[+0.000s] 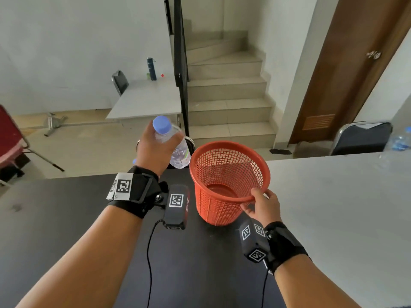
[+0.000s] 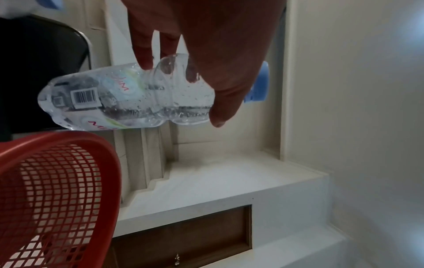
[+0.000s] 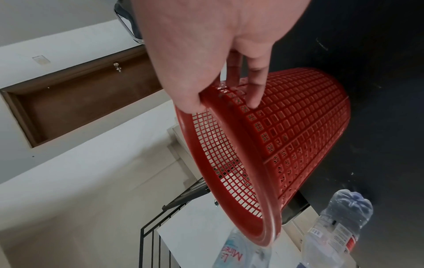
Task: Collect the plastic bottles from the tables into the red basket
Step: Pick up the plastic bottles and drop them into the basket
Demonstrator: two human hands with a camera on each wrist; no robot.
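Note:
My left hand (image 1: 161, 143) grips a clear plastic bottle (image 1: 179, 152) with a light-blue cap, held in the air just left of the red mesh basket (image 1: 230, 150). In the left wrist view the bottle (image 2: 103, 98) lies tilted above the basket's rim (image 2: 96, 143). The basket stands on the black table (image 1: 66, 214) with nothing inside. My right hand (image 1: 252, 201) pinches its near rim, thumb inside and fingers outside (image 3: 223, 103). In the right wrist view another clear bottle (image 3: 339, 226) shows beyond the basket.
A white table (image 1: 344, 207) adjoins on the right, with a clear bottle (image 1: 401, 141) at its far edge beside a dark chair (image 1: 362, 138). A farther white table (image 1: 144, 103) carries a dark flask (image 1: 151, 68). Stairs and a black railing (image 1: 181, 70) lie ahead.

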